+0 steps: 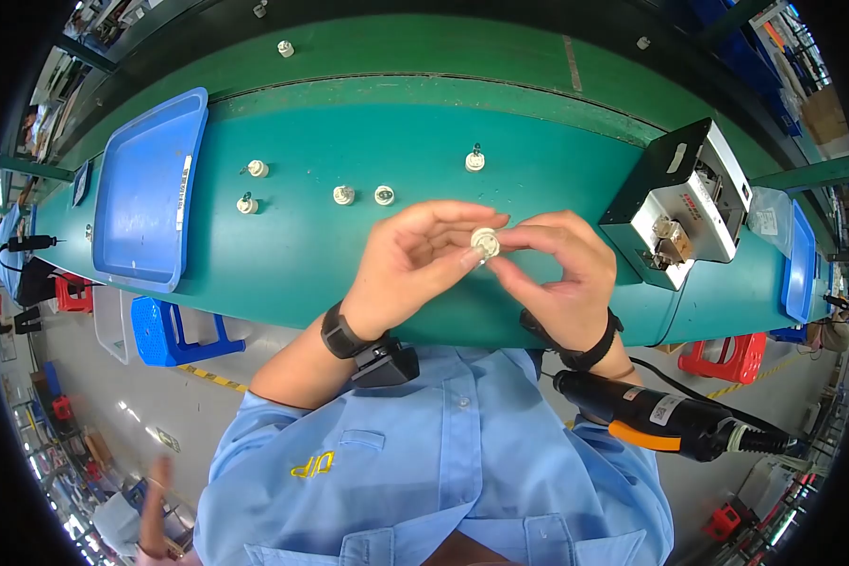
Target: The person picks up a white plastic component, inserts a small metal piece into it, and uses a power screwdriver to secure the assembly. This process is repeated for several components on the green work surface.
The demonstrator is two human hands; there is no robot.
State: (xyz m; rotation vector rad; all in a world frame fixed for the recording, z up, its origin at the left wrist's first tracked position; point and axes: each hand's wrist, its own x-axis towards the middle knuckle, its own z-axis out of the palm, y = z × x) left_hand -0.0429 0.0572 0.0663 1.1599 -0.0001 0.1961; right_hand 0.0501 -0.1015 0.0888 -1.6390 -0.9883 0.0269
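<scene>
While the green workbench [302,255] stretched across the whole view, a large blue tray [141,203] lay at its left end, its flat bottom in plain sight and a white label strip on its right wall. On the right stood a black-and-silver machine [674,212], tilted in the view, with a metal fixture on its near face. Beyond it a second blue tray [800,269] sat at the far right, seen edge-on enough that I could not tell what its bottom held. A translucent bin [111,321] stood low at the left, below the bench edge (its contents were too blurred to tell). Between the machine and the second tray lay a clear plastic bag [770,219] with a pale patch showing on or in it.

The left hand [406,259] and the right hand [566,259] met over the near middle of the bench. Both grasped one white round part [485,242]: the left thumb and fingers pinched it from the left, the right thumb and forefinger from the right. Similar white parts lay loose on the green surface, two [253,187] near the tray, two [363,195] nearer the middle and one [475,162] just beyond the hands.
</scene>
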